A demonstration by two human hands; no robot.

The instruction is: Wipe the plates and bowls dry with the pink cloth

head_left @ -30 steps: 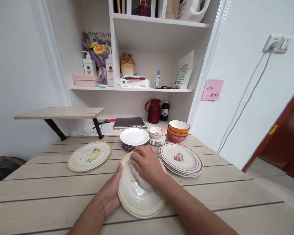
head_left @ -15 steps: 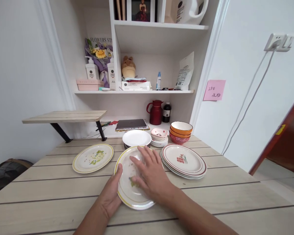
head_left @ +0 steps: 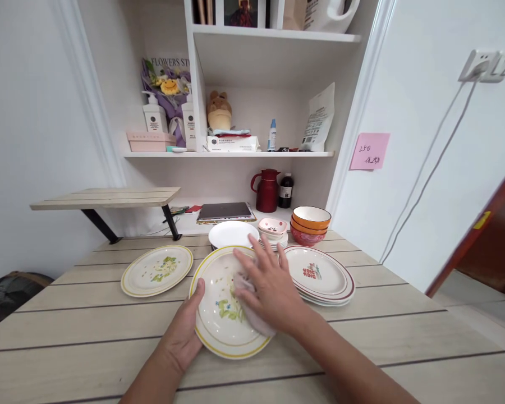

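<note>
A plate [head_left: 223, 280] with a yellow rim and a green leaf pattern is tilted up toward me. My left hand [head_left: 183, 325] grips its left edge, thumb on the top face and fingers underneath. On the plate's right half my right hand [head_left: 273, 286] presses a crumpled, pale white cloth [head_left: 252, 314], its fingers partly spread over it; whether it is cloth or tissue I cannot tell. A matching oval plate [head_left: 157, 271] lies flat to the left. Right of my right hand is a stack of red-rimmed plates [head_left: 332, 275] with a red character printed on top.
Behind the held plate are a stacked white plate [head_left: 231, 233], small pink dishes [head_left: 272, 225] and orange bowls [head_left: 311, 219]. Farther back stand a red jug [head_left: 267, 191], a dark bottle [head_left: 285, 191] and a laptop [head_left: 225, 210]. A raised wooden shelf [head_left: 105, 197] stands at left.
My right hand has moved right across the plate, baring more of its pattern and showing the white cloth under the palm. The left hand keeps its hold; the view has shifted slightly.
</note>
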